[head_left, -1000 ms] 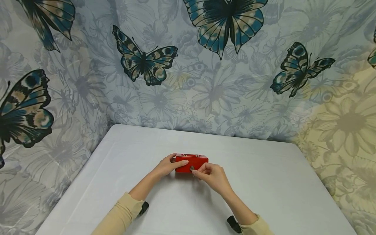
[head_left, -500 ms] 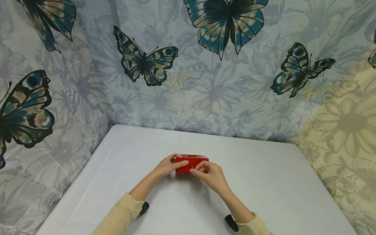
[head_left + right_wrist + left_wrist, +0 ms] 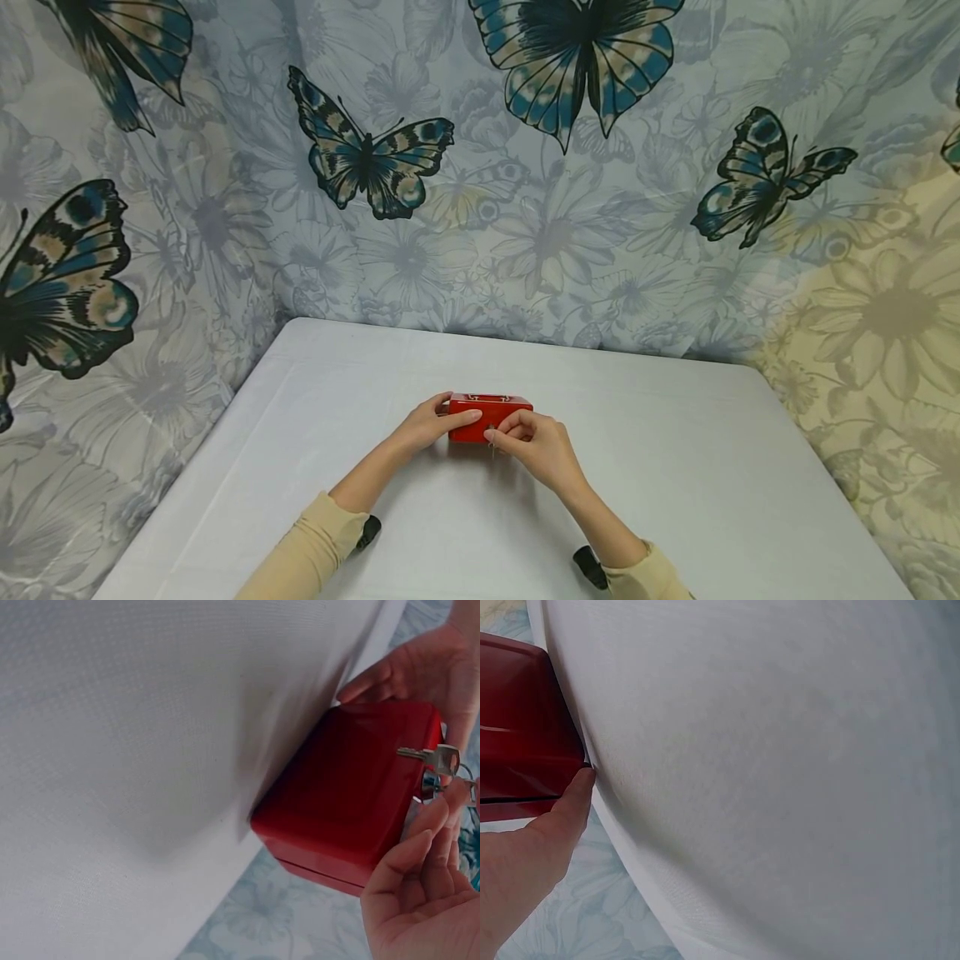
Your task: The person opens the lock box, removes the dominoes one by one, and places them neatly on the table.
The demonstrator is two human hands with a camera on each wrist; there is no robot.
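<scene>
Just below the centre of the frame, a glossy red rectangular box (image 3: 502,408), metal by the look of it, is held between two bare hands at a table covered in white cloth (image 3: 675,467). I can't tell whether it rests on the cloth or is lifted slightly. A slim handle (image 3: 489,398) lies along its top, and its lid appears closed.

The person's left hand (image 3: 425,427), left of centre, grips the box at its end, thumb laid across the front face. The right hand (image 3: 545,450), at the box's lower right, has thumb and fingertips pinched together at a round silver metal lock (image 3: 430,785). Seen from the right wrist, they hold a small silver metal key (image 3: 472,793) that seems to be in the lock; the fingers hide part of it. A second silver key (image 3: 444,759) shows loose beside it, on a thin wire ring (image 3: 467,771).

The change over the past second is slight: the right thumb has shifted a little leftward and now covers more of the lock. The left hand and the box have stayed nearly in place. To me, that suggests the work now rests on the key, while the left hand steadies the box; whether the key has turned, I cannot tell.
</scene>
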